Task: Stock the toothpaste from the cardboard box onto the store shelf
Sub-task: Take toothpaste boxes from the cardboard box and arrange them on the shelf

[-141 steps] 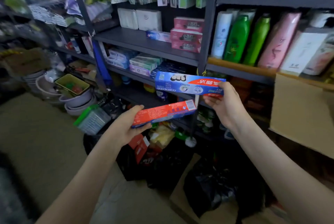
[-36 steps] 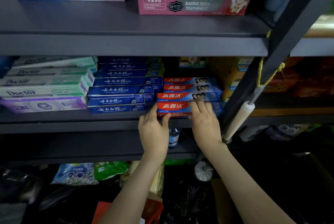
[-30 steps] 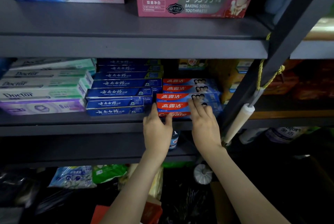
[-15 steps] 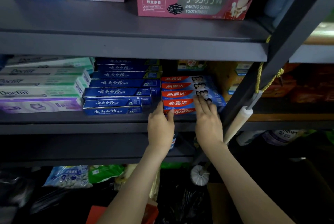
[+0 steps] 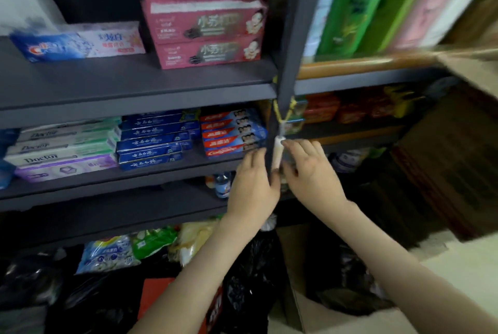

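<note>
A stack of red-and-blue toothpaste boxes lies on the middle grey shelf, right of a stack of dark blue boxes. My left hand and my right hand hover just in front of the shelf's dark upright post, fingers relaxed, holding nothing. Both hands are off the toothpaste stack, slightly below and right of it. A cardboard box with open flaps stands at the lower right.
White-green and purple toothpaste boxes fill the shelf's left end. Pink boxes and a blue-white box sit on the shelf above. Green bottles stand at the upper right. A white roller hangs from the post. Black bags lie below.
Both hands have pulled back from the red-and-blue toothpaste stack and shifted right toward the post. The view has swung up and to the right; the image is blurred.
</note>
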